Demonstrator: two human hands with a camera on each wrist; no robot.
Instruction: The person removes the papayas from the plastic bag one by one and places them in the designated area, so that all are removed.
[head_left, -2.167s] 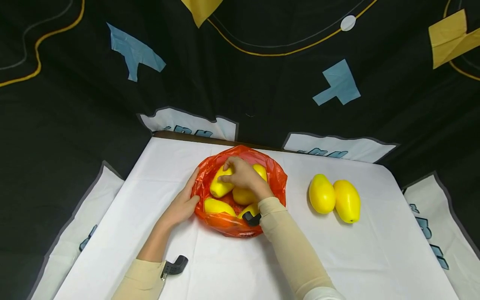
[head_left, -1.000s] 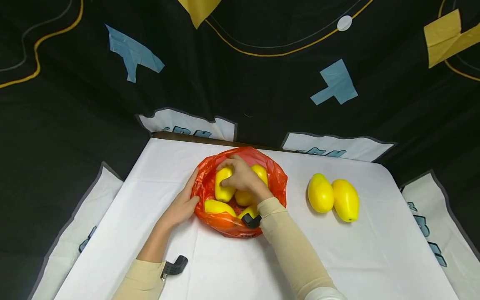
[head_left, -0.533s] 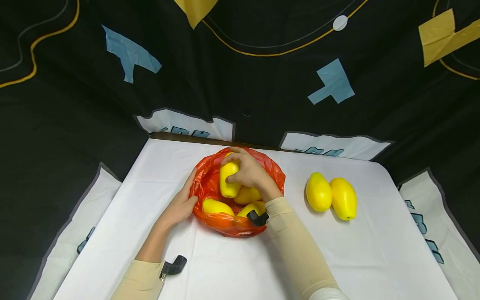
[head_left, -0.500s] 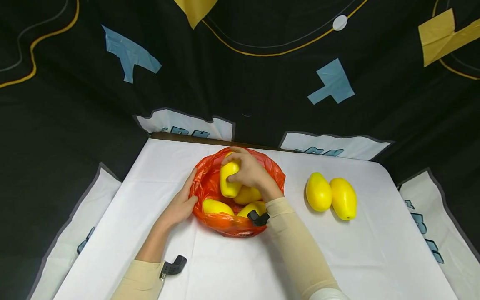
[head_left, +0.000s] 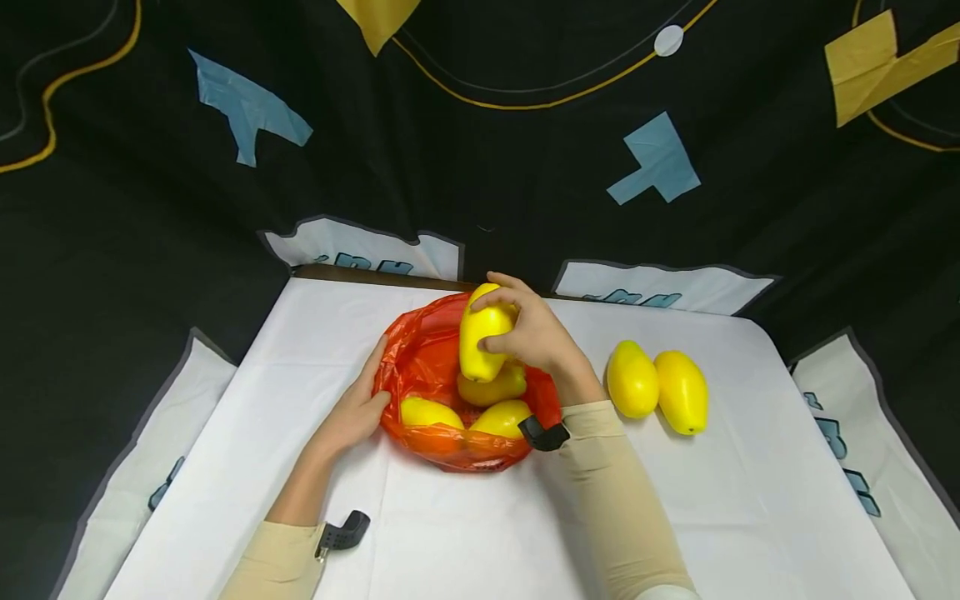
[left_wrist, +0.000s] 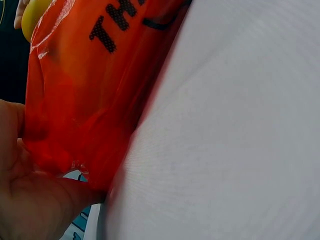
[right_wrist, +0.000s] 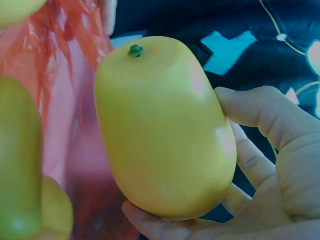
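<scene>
In the head view a red plastic bag [head_left: 420, 354] stands with its mouth spread, and several yellow mangoes lie inside, one mango [head_left: 491, 387] at the middle and another mango [head_left: 429, 412] near the front rim. My left hand [head_left: 354, 414] holds the bag's left side, fingers along the rim and thumb against the outer wall. With my right hand [head_left: 536, 333] I grip a yellow mango [right_wrist: 162, 130] over the bag's mouth, thumb on one side and fingers on the other. Its green stem nub shows in the right wrist view. My hand hides part of the bag's far right.
Two more mangoes, a left one [head_left: 632, 379] and a right one [head_left: 682, 392], lie side by side on the white tablecloth [head_left: 757, 483] right of the bag. Behind the table hangs a black cloth [head_left: 517, 183] with taped patches.
My right hand has lifted the mango from within the bag, up and to the right. The left hand keeps its place at the bag. The view has shifted slightly.
</scene>
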